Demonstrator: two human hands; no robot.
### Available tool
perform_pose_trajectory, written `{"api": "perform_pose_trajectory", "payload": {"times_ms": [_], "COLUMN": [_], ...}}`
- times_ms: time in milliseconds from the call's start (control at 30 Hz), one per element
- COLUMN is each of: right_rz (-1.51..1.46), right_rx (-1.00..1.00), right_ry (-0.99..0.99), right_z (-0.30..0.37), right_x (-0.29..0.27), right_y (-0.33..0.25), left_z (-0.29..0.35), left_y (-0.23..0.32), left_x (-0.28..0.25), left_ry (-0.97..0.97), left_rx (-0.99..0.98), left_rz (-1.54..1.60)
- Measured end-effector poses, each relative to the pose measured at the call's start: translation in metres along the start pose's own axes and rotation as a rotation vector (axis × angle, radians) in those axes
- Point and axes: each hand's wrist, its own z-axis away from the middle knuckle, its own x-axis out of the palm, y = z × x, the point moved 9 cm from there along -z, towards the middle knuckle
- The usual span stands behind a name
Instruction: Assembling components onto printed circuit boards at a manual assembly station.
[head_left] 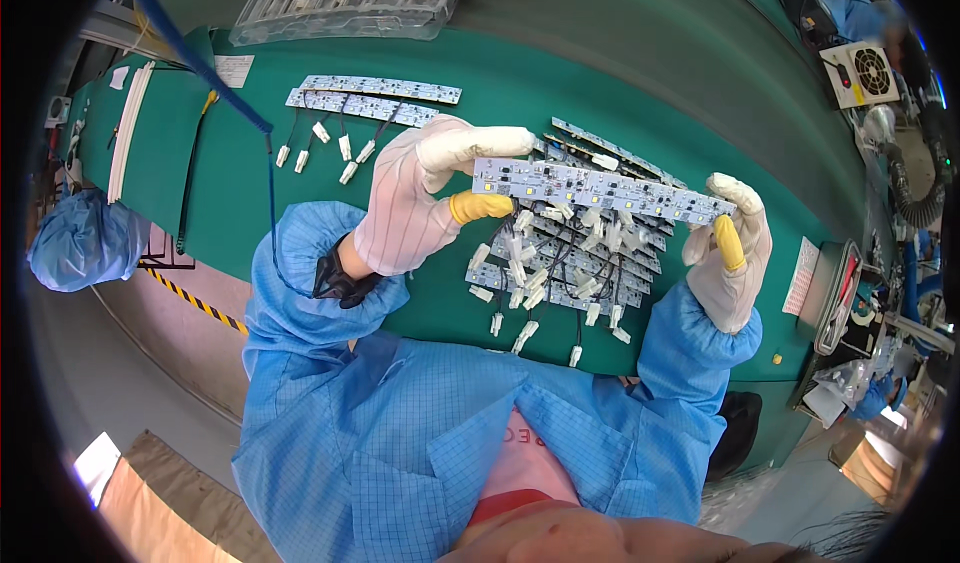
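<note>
Between both hands I hold up a long white LED circuit board (600,191), its face with small yellow LEDs turned toward me. My left hand (425,188), in a white striped glove with a yellow thumb tip, pinches the board's left end. At the right end, my right hand (732,248), gloved the same way, grips it between thumb and fingers. Beneath and behind the held board lies a pile of similar LED boards (640,291) with dark wires and white plug connectors (525,336). Part of that pile is hidden by the board and my hands.
Two more LED boards (380,88) with wired connectors lie at the left back on the green mat (520,73). A clear plastic tray (340,25) of white connectors stands behind. Farther left are white strips (130,133) and a black cable (190,178); a blue coiled cord (200,63) hangs near my left arm.
</note>
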Motion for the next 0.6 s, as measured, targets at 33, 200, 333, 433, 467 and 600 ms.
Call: {"api": "perform_pose_trajectory", "payload": {"times_ms": [33, 200, 333, 433, 467, 600], "right_rz": [0.005, -0.041, -0.097, -0.146, -0.147, -0.049], "right_rx": [0.002, 0.042, 0.019, 0.029, 0.027, 0.035], "right_ry": [-0.021, 0.006, -0.009, -0.035, -0.033, -0.076], "right_z": [0.000, 0.002, 0.004, 0.006, 0.006, 0.007], "right_x": [0.001, 0.003, 0.004, 0.006, 0.004, 0.000], "right_y": [0.001, -0.001, -0.002, -0.003, -0.001, 0.001], "left_z": [0.000, 0.003, 0.003, 0.005, 0.004, 0.002], "left_y": [-0.004, -0.019, -0.021, -0.023, -0.023, -0.022], "left_x": [-0.002, -0.006, -0.007, -0.008, -0.008, -0.007], "left_ry": [0.026, 0.081, 0.091, 0.097, 0.095, 0.085], "left_rx": [-0.047, -0.131, -0.170, -0.189, -0.188, -0.205], "left_rz": [0.026, 0.189, 0.222, 0.198, 0.197, 0.205]}}
